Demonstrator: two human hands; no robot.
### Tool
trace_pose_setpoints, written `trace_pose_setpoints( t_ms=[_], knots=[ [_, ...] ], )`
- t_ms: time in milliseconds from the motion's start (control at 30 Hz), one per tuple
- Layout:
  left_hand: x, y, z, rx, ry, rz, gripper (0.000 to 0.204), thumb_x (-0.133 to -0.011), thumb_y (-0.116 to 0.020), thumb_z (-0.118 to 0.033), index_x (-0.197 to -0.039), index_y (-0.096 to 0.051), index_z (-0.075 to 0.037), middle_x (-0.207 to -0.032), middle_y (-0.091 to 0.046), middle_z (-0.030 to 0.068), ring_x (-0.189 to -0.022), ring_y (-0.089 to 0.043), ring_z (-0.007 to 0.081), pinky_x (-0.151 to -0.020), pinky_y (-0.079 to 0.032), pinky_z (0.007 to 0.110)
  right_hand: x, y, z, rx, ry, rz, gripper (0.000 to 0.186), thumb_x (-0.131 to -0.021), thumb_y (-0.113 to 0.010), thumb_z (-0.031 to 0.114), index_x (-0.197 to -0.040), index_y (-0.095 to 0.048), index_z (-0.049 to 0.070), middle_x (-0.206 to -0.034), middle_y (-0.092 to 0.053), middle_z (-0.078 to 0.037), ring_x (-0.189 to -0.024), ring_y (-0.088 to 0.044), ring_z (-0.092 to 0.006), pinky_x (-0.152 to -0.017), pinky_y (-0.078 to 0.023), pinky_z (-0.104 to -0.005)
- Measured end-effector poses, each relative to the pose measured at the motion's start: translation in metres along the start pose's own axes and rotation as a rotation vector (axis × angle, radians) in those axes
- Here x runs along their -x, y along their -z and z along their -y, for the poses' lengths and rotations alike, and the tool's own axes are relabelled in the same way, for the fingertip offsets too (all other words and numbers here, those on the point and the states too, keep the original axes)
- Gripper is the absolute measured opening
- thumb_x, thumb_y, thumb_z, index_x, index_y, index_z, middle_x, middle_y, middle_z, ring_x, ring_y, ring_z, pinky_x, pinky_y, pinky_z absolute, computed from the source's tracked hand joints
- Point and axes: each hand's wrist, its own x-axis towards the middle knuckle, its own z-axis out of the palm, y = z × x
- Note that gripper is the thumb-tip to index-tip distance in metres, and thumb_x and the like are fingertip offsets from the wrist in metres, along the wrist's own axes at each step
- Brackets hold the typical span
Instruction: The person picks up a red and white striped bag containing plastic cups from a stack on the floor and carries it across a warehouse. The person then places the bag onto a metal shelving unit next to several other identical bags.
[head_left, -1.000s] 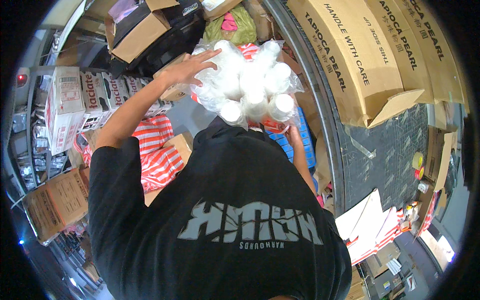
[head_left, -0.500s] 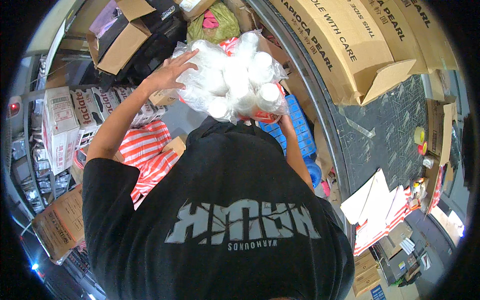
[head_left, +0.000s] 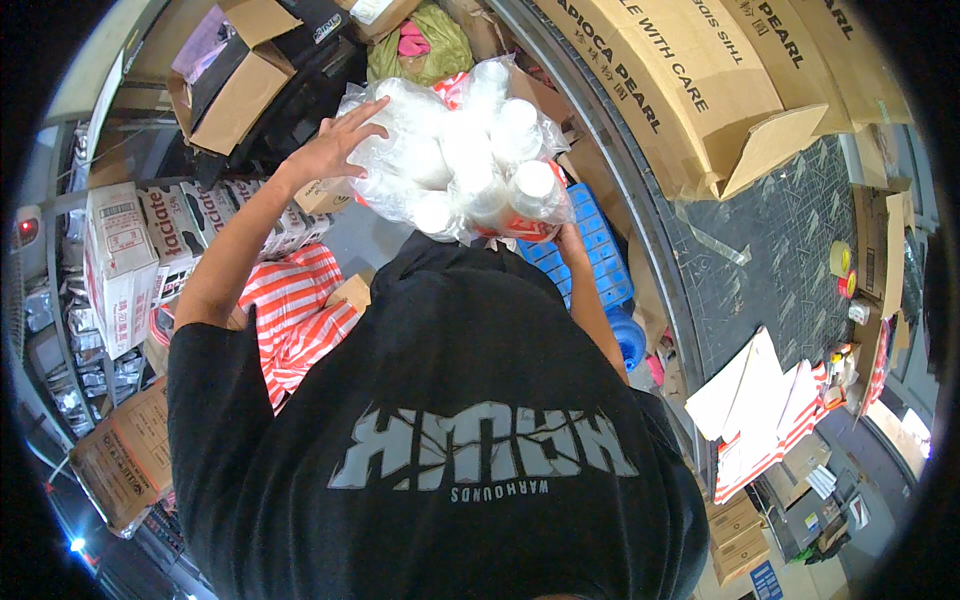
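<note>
A bulging clear plastic bag of white cup-like containers (head_left: 465, 150) is held in front of my chest. Red printed parts show at its top and lower right. My left hand (head_left: 343, 148) grips the bag's left side, fingers spread over the film and thumb lower down. At the lower right corner, my right hand (head_left: 571, 246) is closed on the bag; most of its fingers are hidden behind the plastic and my shirt. Whether the containers are stacked cups or bottles is hard to tell through the shiny film.
To the right runs a dark worktop (head_left: 770, 270) with large cartons (head_left: 670, 90) and red-striped bags (head_left: 770, 440). A blue crate (head_left: 590, 250) stands below its edge. At left are white printed boxes (head_left: 125, 265), red-striped bags (head_left: 300, 300) and an open carton (head_left: 240, 95).
The view has shifted slightly. Both hands keep their hold on the bag, which stays almost in the same place.
</note>
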Motion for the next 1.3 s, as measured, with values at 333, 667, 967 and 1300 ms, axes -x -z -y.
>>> trace_pose_setpoints(
  t_ms=[333, 667, 967, 1300],
  knots=[
    [-0.021, -0.042, 0.071, 0.898, 0.397, -1.125, 0.029, -0.089, -0.048, -0.029, -0.094, -0.059, -0.002, -0.09, -0.062, 0.0076, -0.086, -0.057, 0.0149, -0.077, -0.043, 0.025, 0.013, -0.009, -0.012, -0.023, 0.128, -0.233, 0.035, -0.081, -0.049, 0.034, -0.091, -0.061, 0.002, -0.076, -0.06, -0.004, -0.064, -0.052, -0.0125, -0.058, -0.04, -0.0275],
    [-0.032, -0.271, 0.148, 1.881, 0.439, -0.351, 0.041, -0.085, -0.049, -0.029, -0.118, -0.049, -0.006, -0.106, -0.058, 0.0057, -0.096, -0.056, 0.0178, -0.084, -0.045, 0.034, 0.022, -0.013, -0.022, -0.131, 0.123, -0.258, 0.034, -0.083, -0.053, 0.026, -0.109, -0.056, 0.004, -0.098, -0.059, -0.006, -0.088, -0.053, -0.0171, -0.073, -0.045, -0.0319],
    [-0.026, -0.216, 0.077, 1.475, 0.613, -0.542, 0.03, -0.084, -0.051, -0.024, -0.097, -0.059, 0.002, -0.086, -0.061, 0.0044, -0.073, -0.055, 0.0112, -0.065, -0.044, 0.025, 0.049, -0.031, -0.041, -0.187, 0.177, -0.419, 0.031, -0.085, -0.053, 0.026, -0.106, -0.053, 0.003, -0.1, -0.057, -0.006, -0.086, -0.054, -0.0182, -0.072, -0.045, -0.0333],
    [0.042, -0.229, 0.018, 1.546, 0.77, -0.843, 0.028, -0.078, -0.057, -0.019, -0.094, -0.061, 0.003, -0.083, -0.061, 0.004, -0.072, -0.055, 0.0107, -0.064, -0.043, 0.024, 0.063, -0.071, -0.053, 0.068, 0.412, -0.495, 0.031, -0.086, -0.051, 0.03, -0.091, -0.058, 0.0, -0.086, -0.059, -0.008, -0.075, -0.054, -0.016, -0.063, -0.043, -0.0315]
  ],
)
